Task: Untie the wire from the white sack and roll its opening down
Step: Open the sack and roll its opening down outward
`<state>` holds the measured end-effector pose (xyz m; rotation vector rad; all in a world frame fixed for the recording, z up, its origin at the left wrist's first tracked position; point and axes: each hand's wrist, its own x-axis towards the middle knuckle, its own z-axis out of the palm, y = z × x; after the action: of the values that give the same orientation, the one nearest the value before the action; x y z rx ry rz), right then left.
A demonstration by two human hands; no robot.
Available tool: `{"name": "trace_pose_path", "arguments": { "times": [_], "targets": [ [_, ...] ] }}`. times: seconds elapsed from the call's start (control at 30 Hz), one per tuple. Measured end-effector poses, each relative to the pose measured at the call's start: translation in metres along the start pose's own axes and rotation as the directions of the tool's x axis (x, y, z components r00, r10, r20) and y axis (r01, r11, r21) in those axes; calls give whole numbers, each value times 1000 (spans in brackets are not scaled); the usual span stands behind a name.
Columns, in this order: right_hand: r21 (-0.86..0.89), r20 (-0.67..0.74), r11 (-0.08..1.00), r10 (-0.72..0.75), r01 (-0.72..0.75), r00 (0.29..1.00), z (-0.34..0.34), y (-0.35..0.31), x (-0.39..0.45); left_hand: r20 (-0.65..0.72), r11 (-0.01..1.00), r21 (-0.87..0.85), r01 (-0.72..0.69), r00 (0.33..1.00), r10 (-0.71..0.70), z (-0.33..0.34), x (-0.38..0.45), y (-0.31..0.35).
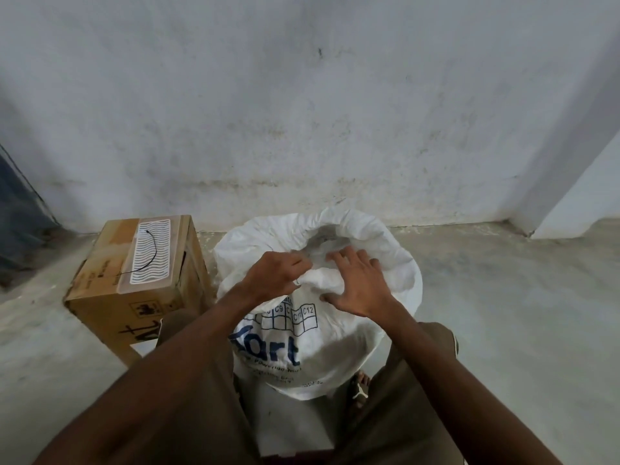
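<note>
While sack (322,330) gapes, left hand (273,275) gripping, right hand (360,288) splayed

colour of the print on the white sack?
Dark blue lettering and a grid of cells on the white sack, facing the camera below both hands; the head view shows it.

white sack (322,330) upright on floor — mouth open, rim rolled; black wire (147,255) on box.

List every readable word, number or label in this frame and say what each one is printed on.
"C9", "C12" and, less clearly, "C11": grid cells on the white sack.
"art": large blue letters on the sack; the start is hidden by the left forearm.
Smaller blue lines under it: too blurred to read.
Black handwritten marks on the cardboard box: not legible.
Box symbols and side print: too small.
</note>
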<state>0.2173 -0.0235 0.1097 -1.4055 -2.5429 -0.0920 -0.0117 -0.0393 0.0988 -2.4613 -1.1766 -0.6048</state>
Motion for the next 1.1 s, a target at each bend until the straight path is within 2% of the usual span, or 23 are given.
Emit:
{"name": "trace_pose_path", "arguments": {
  "times": [0.1,0.13,0.2,0.27,0.37,0.43,0.53,0.63,0.7,0.8,0.9,0.97,1.0,1.03,1.07,1.1],
  "targets": [
    [84,44,996,-1,-3,999,1,-10,13,-17,985,81,-150,988,152,7,-4,0],
    [100,66,995,-5,-1,998,1,-13,15,-18,985,68,-156,987,157,9,-6,-1],
    [59,61,997,-48,44,997,7,-15,19,-10,996,-86,-38,999,38,7,-13,-5],
    [-15,10,995,-100,100,995,13,-14,19,91,965,-212,155,986,-139,5,-21,-11],
    [-50,-65,989,-141,138,988,22,-11,14,342,971,-19,236,914,-216,15,-43,-32],
    [-70,-111,988,-142,134,984,26,-11,11,424,962,12,271,870,-251,21,-53,-42],
    [0,-114,998,-67,67,991,21,-12,15,291,965,-8,263,924,-249,23,-54,-47],
    [117,21,987,-116,113,993,14,-22,26,85,963,-16,271,959,-268,20,-47,-54],
    [161,59,981,-117,106,991,14,-34,33,-6,952,32,304,953,-304,20,-47,-57],
    [117,23,985,-130,126,991,22,-56,44,-68,930,97,355,935,-349,21,-52,-51],
    [52,-2,985,-167,166,986,35,-74,51,-85,895,16,445,893,-443,25,-61,-44],
    [45,-27,984,-171,172,985,44,-82,51,-61,802,-175,572,806,-588,21,-65,-43],
    [48,-45,984,-169,171,985,48,-86,51,-35,711,-273,648,732,-681,16,-66,-39],
    [57,-66,984,-166,170,984,53,-88,50,-17,578,-363,731,615,-789,12,-67,-31],
    [64,-91,983,-163,169,982,58,-90,49,-15,394,-447,803,434,-901,3,-66,-20],
    [72,-117,983,-162,171,980,62,-93,48,22,148,-557,817,192,-981,4,-68,-15]
  ]
}}
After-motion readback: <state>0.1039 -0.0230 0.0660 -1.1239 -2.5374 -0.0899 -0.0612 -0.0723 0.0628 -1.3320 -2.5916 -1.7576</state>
